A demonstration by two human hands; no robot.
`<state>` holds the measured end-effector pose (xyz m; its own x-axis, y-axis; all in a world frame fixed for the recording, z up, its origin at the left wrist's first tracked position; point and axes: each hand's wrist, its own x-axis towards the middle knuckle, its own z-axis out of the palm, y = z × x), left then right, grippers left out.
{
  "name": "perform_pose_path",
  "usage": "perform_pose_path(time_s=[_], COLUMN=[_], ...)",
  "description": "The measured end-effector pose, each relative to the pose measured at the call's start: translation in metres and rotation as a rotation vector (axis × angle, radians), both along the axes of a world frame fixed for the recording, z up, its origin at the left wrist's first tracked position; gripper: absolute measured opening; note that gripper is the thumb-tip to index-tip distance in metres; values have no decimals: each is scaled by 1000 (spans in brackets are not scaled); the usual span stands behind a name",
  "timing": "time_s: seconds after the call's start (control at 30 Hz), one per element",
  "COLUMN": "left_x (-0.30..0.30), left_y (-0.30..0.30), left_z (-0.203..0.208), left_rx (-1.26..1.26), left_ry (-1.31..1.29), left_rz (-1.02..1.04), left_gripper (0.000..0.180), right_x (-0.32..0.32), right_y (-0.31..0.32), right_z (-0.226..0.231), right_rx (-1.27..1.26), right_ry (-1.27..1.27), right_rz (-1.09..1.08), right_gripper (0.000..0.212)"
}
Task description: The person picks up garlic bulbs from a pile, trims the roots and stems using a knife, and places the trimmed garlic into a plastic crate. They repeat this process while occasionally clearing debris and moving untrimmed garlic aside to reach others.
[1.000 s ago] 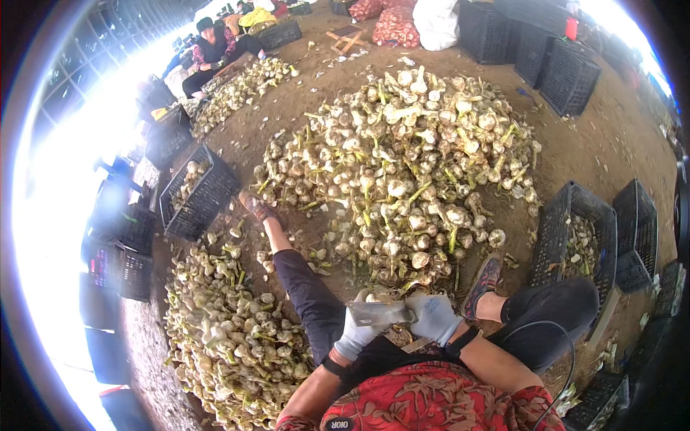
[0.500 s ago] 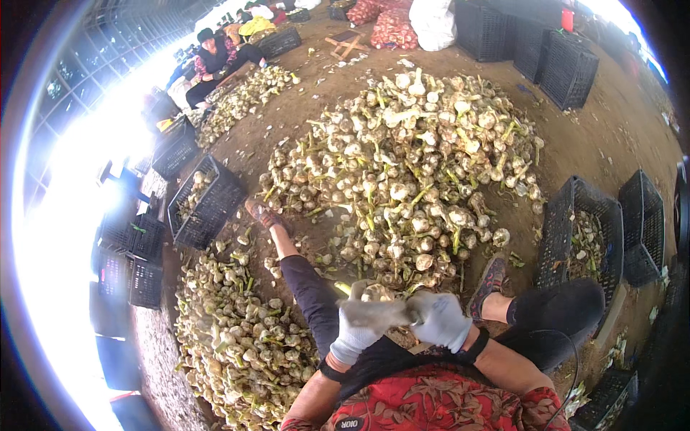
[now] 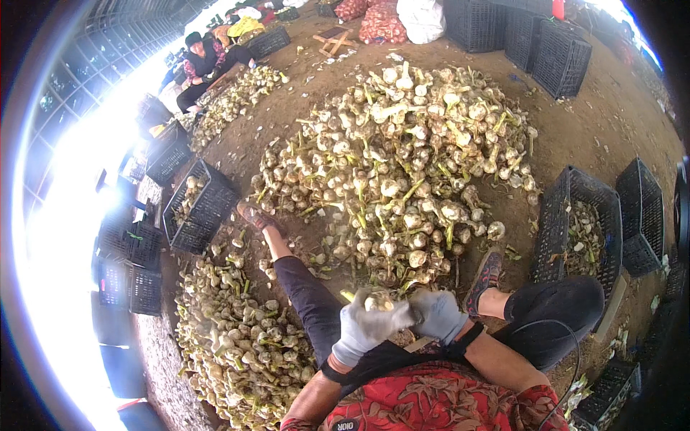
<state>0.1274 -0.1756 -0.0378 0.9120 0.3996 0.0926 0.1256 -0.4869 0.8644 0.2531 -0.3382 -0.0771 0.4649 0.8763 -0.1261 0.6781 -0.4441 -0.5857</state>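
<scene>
The left hand in a whitish knit glove (image 3: 363, 325) is closed around a pale, round garlic bulb with a green stem (image 3: 376, 302), held above the lap. Just beside it is the right hand in a greyish-white glove (image 3: 440, 316); blur hides its fingers, so its grip cannot be told. Ahead spreads a large heap of whitish garlic (image 3: 402, 165), with a black plastic lattice crate (image 3: 552, 248) to the right

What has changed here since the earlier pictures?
The metal blade, plainly seen over the left hand a second ago, is now too blurred to make out; a garlic bulb shows more clearly there. The right hand stays alongside; heap and crates are unmoved.
</scene>
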Motion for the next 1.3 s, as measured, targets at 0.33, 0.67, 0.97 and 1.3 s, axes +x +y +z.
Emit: perform_pose_path(time_s=[0.33,0.67,0.97,1.3], left_x=[-10,-20,-152,130], left_y=[22,29,191,33], left_z=[47,8,62,-126], left_rx=[97,878,707,277], left_ry=[-51,451,1585,638], left_rz=[-67,-716,103,-381], left_gripper=[59,44,87,61], right_x=[27,24,59,55], right_y=[2,22,-20,13], right_z=[17,23,-74,-59], right_rx=[64,-225,526,485], right_ry=[290,277,729,696], right_rz=[-381,50,-781,-889], right_gripper=[27,26,19,26])
